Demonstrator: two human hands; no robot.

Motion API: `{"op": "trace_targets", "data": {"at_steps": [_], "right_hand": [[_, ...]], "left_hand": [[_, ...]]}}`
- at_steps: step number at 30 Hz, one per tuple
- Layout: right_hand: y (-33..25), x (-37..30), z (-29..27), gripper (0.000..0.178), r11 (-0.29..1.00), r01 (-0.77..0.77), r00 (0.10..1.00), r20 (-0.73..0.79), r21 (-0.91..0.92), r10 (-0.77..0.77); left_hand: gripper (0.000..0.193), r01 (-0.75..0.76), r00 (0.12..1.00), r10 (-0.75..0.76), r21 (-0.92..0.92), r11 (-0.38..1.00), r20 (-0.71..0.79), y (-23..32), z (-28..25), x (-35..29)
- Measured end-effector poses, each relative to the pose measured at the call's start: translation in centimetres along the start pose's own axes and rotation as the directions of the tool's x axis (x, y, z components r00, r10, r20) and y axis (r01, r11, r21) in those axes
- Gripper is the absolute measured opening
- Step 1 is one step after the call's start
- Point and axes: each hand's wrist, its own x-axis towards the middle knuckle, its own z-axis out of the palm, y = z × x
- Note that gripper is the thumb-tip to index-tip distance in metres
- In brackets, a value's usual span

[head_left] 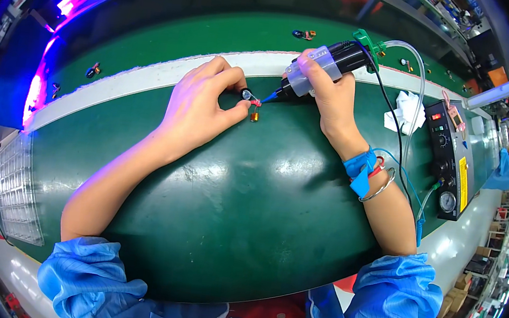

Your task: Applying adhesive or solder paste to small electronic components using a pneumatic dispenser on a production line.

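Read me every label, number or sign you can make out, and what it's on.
Nothing reads clearly enough to quote.
Yellow label on the black control box: print too small.
Round gauge: dial marks too small.
Handheld tool in the right hand: faint marking, too blurred.

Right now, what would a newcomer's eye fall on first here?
Probably the pink-purple glow along the left side. Then, above centre, the right hand aims a blue-tipped dispenser at the small component pinched by the left hand. A black box sits at right.
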Motion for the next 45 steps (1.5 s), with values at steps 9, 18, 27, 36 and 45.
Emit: {"op": "trace_targets", "data": {"at_steps": [9,18,27,36,45], "right_hand": [[0.0,-0.1,-0.1,0.026,1.000,-0.023,1.000,0.000,-0.009,0.023],[-0.8,0.3,0.1,0.027,0.998,0.004,0.976,-0.216,0.064,0.010],[-0.9,0.6,-0.2,0.026,0.980,0.051,0.942,-0.335,0.193,0.017],[-1.0,0.6,-0.5,0.027,0.976,0.081,0.929,-0.369,0.201,-0.001],[-1.8,0.4,0.3,0.026,0.951,0.125,0.880,-0.473,0.281,0.024]], "left_hand": [[0.018,-0.006,1.000,0.006,0.002,1.000,0.001,0.0,0.0,-0.2],[0.017,-0.007,1.000,0.007,-0.016,1.000,0.006,0.1,-0.7,-0.1],[0.020,-0.019,0.967,0.136,0.470,0.883,-0.216,-7.5,-3.7,4.8],[0.030,-0.028,0.979,0.068,0.201,0.979,-0.193,-6.7,-3.0,9.2],[0.016,-0.162,0.982,0.185,0.313,0.936,-0.046,-4.8,2.2,10.4]]}}
